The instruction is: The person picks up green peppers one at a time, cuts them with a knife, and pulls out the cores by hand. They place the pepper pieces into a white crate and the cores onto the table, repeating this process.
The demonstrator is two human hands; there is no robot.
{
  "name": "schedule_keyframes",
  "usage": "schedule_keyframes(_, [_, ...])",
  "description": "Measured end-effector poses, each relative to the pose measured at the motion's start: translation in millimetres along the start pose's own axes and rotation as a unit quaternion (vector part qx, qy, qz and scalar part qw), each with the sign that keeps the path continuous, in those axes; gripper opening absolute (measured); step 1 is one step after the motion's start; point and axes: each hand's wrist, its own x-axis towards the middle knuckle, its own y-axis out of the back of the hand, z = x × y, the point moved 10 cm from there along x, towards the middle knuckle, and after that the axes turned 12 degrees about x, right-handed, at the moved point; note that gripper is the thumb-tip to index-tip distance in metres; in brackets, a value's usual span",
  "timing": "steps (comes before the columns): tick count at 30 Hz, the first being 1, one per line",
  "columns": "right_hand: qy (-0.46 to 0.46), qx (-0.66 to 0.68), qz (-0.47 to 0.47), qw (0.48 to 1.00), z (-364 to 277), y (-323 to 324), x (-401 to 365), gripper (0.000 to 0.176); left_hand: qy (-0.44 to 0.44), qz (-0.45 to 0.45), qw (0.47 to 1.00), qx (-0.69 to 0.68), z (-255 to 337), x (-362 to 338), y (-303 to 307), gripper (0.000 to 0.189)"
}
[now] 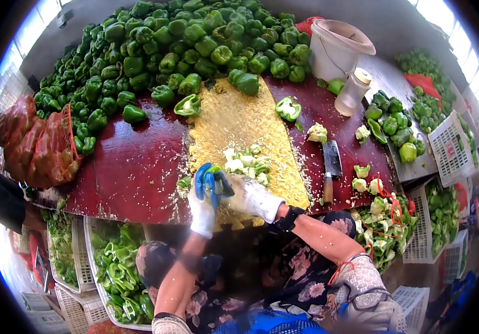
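Observation:
My left hand [204, 200], in a white glove with blue-coated fingers, is curled round a green bell pepper [215, 168]; only a little of it shows above the fingers. Close against it is my right hand [255, 198] in a white glove, its fingers smeared by motion. Just beyond both hands, several pale pepper cores [246, 162] with green bits lie on a yellow seed-strewn board [239, 119]. A cut pepper half [188, 105] rests at the board's far left edge, and another cut half [288, 109] at its right edge.
Whole green peppers [195, 42] are heaped at the back of the red table [134, 178]. On the right are a cleaver [332, 167], a jar [353, 92] and a white bucket [337, 50]. A red net sack [39, 142] stands left. Crates of cut peppers [120, 273] stand below.

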Motion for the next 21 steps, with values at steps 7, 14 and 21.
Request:
schedule_keyframes(7, [0.051,0.035,0.048,0.997,5,7,-1,0.069,0.051,-0.108,0.993,-0.004,20,3,-21,0.045])
schedule_keyframes(14, [0.008,0.149,-0.091,0.985,-9,1,3,0.069,-0.026,-0.165,0.986,0.005,33,14,-24,0.04])
schedule_keyframes(21, [0.092,-0.039,0.059,0.993,3,-17,0,0.069,0.077,-0.135,0.983,-0.098,10,9,-21,0.035])
